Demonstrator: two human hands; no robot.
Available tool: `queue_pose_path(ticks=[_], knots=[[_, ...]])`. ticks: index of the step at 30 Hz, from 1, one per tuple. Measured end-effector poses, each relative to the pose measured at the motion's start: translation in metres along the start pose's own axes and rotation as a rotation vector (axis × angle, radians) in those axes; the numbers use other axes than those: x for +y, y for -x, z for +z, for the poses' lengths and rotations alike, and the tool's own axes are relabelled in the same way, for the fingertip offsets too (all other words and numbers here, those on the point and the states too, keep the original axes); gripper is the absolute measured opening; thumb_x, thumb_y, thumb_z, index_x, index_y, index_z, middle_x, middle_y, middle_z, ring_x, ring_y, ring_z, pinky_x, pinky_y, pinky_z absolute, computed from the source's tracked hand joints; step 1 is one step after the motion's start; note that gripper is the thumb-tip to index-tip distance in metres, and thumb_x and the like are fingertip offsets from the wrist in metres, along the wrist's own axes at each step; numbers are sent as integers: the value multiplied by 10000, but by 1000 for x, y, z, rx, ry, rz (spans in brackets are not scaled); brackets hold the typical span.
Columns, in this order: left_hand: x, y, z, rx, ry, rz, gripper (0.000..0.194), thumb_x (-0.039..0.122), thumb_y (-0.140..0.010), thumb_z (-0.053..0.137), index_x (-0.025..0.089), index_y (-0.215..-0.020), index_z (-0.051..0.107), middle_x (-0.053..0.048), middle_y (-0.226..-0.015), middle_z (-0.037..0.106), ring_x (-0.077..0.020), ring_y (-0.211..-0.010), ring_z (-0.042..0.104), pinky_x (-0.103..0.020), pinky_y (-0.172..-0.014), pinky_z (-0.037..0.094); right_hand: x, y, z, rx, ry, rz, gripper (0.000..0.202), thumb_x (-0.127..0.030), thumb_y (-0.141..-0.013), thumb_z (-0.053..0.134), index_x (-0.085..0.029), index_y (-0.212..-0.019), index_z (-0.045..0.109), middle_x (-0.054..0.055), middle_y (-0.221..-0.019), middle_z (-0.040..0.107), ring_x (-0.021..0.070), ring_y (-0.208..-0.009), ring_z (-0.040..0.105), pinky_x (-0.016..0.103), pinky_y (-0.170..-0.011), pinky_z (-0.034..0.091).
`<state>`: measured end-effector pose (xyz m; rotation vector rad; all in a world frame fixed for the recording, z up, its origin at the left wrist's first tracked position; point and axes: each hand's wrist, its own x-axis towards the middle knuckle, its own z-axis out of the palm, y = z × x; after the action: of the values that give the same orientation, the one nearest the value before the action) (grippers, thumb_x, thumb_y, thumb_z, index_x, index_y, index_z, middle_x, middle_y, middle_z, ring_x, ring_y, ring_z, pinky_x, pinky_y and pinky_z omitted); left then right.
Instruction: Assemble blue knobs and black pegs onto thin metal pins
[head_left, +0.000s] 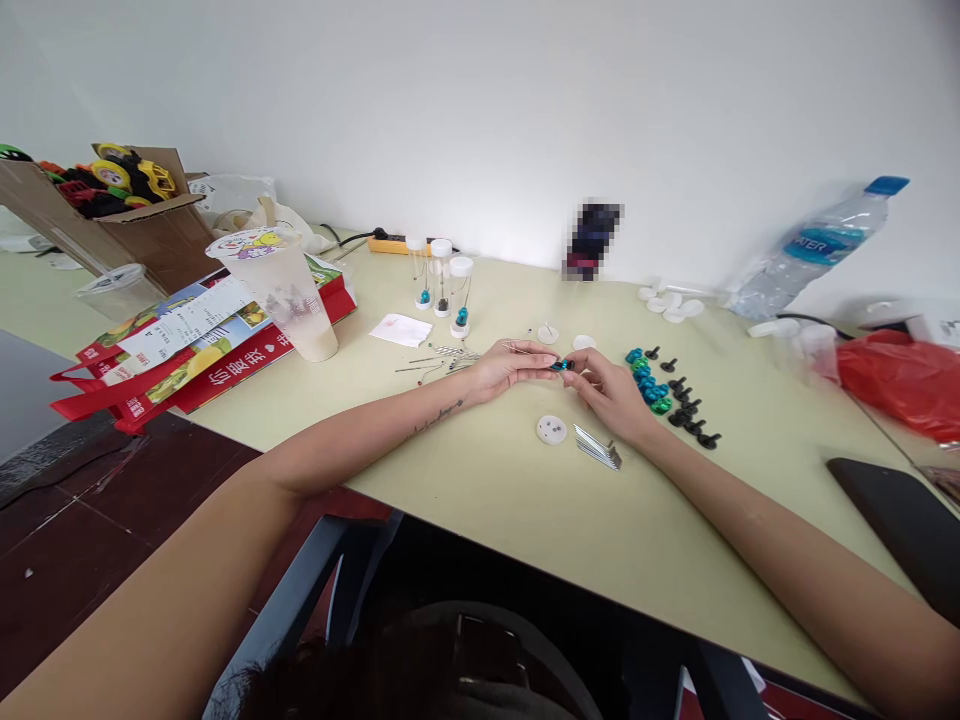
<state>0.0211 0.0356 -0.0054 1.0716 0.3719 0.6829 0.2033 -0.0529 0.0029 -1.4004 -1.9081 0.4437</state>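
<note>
My left hand (511, 368) and my right hand (609, 390) meet over the table. Between their fingertips they pinch a small shiny blue and black piece (562, 366), mostly covered by fingers. A thin rod or wire (517, 348) shows along the left fingers. To the right of my right hand lie several glossy blue and green pieces (655, 391) and black pegs (691, 415). A white disc with small holes (551, 430) and a row of thin metal pins (596, 447) rest just in front. Loose thin rods (442, 358) lie beyond my left wrist.
Three clear tubes with white caps (461, 290) stand at the back beside a white paper (401, 329). Leftward are a lidded cup (289, 300), a red bag (225, 365) and a cardboard box (150, 235). A water bottle (817, 250) and black phone-like slab (892, 520) are rightward.
</note>
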Motion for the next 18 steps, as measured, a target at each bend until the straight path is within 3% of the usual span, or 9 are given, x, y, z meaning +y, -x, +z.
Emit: queue_pose_path(ticks=[18], knots=[[1,1,1,3,-8,-18,288,208,-630,805,80,-873,717,-86,-880,720,-166,-817,691,-366,-969,474,-1,-1,-1,4,2,3,230,-431,-945,418,-257,-1070,503,1,-778,606,116,-463,487,287,-517,418]])
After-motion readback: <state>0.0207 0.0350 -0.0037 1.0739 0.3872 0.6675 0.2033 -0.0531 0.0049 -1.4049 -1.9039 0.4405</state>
